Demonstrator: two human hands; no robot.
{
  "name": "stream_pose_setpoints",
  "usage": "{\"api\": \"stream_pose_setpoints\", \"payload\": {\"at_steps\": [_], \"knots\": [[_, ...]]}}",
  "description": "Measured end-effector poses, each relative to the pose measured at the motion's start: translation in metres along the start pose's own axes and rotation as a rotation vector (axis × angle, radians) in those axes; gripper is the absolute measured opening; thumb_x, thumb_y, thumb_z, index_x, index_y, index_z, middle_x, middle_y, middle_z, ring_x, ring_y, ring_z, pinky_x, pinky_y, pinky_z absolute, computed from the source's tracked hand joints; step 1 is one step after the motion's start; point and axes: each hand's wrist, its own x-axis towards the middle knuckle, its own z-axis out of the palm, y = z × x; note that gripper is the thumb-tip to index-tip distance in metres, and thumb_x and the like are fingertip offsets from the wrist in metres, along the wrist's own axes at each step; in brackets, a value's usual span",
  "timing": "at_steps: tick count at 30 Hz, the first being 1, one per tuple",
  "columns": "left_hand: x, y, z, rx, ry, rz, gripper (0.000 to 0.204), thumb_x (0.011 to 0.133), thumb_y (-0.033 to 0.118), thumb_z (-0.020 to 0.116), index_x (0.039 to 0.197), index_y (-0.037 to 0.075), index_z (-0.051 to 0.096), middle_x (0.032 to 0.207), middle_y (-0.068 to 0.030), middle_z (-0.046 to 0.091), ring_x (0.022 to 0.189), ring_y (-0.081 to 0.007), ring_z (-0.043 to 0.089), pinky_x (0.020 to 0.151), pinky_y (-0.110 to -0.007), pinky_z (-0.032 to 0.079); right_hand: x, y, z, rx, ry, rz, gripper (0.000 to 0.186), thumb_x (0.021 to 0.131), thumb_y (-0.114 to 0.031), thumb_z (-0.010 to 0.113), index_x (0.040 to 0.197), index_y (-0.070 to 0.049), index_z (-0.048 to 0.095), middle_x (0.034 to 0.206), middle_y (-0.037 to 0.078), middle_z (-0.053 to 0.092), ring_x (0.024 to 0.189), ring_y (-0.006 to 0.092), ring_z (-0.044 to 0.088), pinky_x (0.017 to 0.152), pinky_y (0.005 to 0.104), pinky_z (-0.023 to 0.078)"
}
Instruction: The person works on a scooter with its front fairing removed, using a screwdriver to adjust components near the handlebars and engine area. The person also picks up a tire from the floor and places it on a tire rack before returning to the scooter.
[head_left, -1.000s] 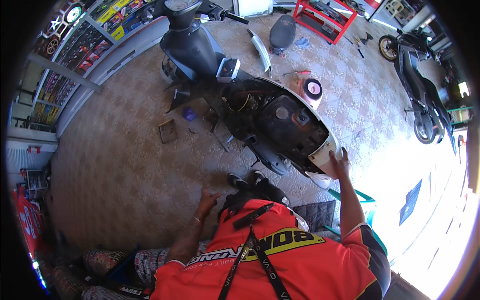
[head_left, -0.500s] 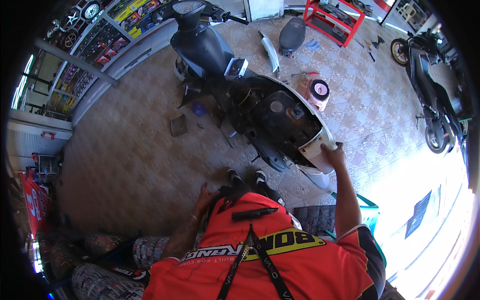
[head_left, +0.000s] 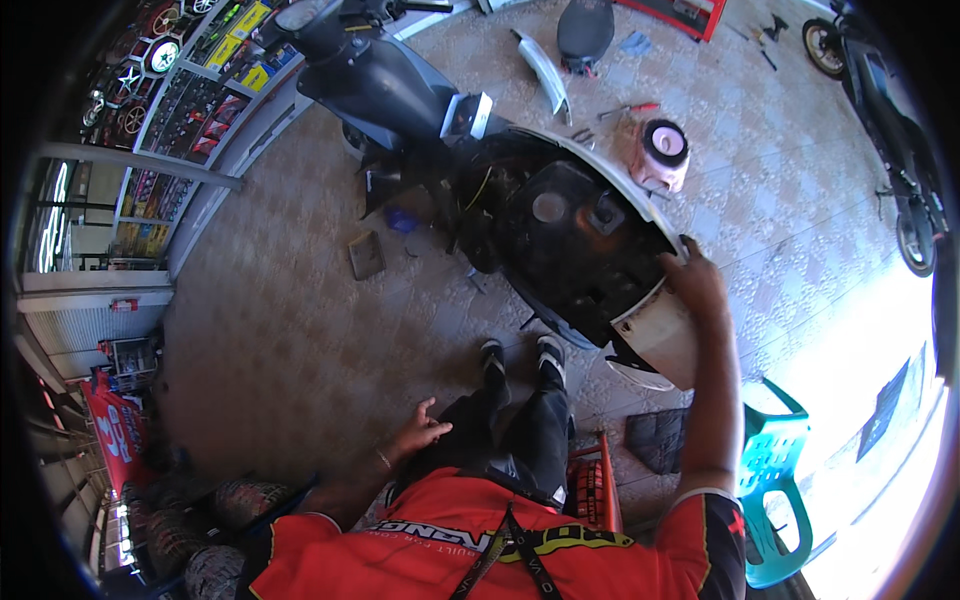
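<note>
The person is wearing a red shirt (head_left: 440,545), with a lanyard (head_left: 510,535) hanging down its front. The left hand (head_left: 422,432) is hovering beside the dark-trousered thigh, holding nothing; its index finger and thumb are extending apart, while the other fingers are curling loosely. A green plastic chair (head_left: 775,495) is standing to the right, and a dark quilted pad (head_left: 655,440) is lying on the floor near it.

The right arm is reaching forward, and the right hand (head_left: 695,280) is touching the tail of a partly stripped scooter (head_left: 570,230). Its thumb and fingertips are lying over the rim beside a pale rear panel (head_left: 658,335); whether they are pinching the edge, one cannot tell. The scooter is standing slantwise ahead of the person, its tail nearest and its dark under-seat compartment lying exposed. A small open box (head_left: 466,117) is resting on it farther forward.

Left of the scooter, a shallow tray (head_left: 366,255) and a blue object (head_left: 401,218) are lying on the tiles. Beyond its right side, a pink container with a black ring (head_left: 665,148) is sitting near a red-handled tool (head_left: 632,109). Farther off, a long white panel (head_left: 543,72) is lying near a detached seat (head_left: 585,32), and a second motorcycle (head_left: 890,120) is standing at the right.
</note>
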Motion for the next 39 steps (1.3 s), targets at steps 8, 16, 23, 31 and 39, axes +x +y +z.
{"api": "stream_pose_setpoints", "payload": {"at_steps": [8,16,23,31,39], "knots": [[0.026,-0.01,0.01,0.004,-0.057,-0.129,0.092,0.084,0.024,0.074,0.148,0.004,0.011,0.082,-0.0014,0.056,0.069,-0.0086,0.054,0.064,-0.025,0.048,-0.009,0.002,0.012,-0.052,0.093,-0.168,0.049,0.089,-0.034,0.056,0.132,-0.01,0.051,0.102,0.024,0.066,0.096,0.0381,0.064,0.085,0.0471,0.049],[0.034,-0.024,-0.005,-0.061,-0.053,-0.067,0.094,0.083,0.026,0.075,0.148,-0.001,0.012,0.076,-0.0011,0.057,0.064,-0.0079,0.054,0.059,-0.024,0.047,-0.048,-0.001,0.055,0.074,0.204,-0.068,0.053,0.087,-0.025,0.056,0.136,-0.012,0.045,0.101,0.024,0.064,0.079,0.0367,0.065,0.079,0.0463,0.05],[0.045,-0.039,-0.01,-0.084,-0.079,-0.11,0.095,0.082,0.026,0.075,0.147,-0.001,0.011,0.073,-0.0005,0.056,0.062,-0.0077,0.053,0.059,-0.023,0.047,-0.081,-0.009,0.082,0.261,0.152,0.071,0.057,0.089,-0.025,0.053,0.141,-0.005,0.04,0.111,0.025,0.062,0.073,0.0281,0.064,0.06,0.0391,0.052],[0.062,-0.017,-0.032,-0.032,-0.127,-0.117,0.093,0.083,0.021,0.075,0.148,0.003,0.01,0.081,-0.0019,0.055,0.069,-0.0082,0.052,0.061,-0.024,0.048,-0.115,-0.051,0.105,0.328,0.159,0.28,0.056,0.09,-0.027,0.053,0.14,-0.004,0.041,0.119,0.028,0.058,0.076,0.0279,0.066,0.06,0.038,0.053],[0.067,-0.007,-0.065,0.063,-0.184,-0.064,0.097,0.081,0.024,0.077,0.148,0.001,0.011,0.081,-0.0033,0.056,0.065,-0.009,0.053,0.06,-0.025,0.048,-0.128,-0.063,0.106,0.229,0.023,0.363,0.062,0.09,-0.036,0.049,0.14,-0.002,0.039,0.098,0.027,0.064,0.09,0.0427,0.063,0.081,0.0485,0.046]]}}
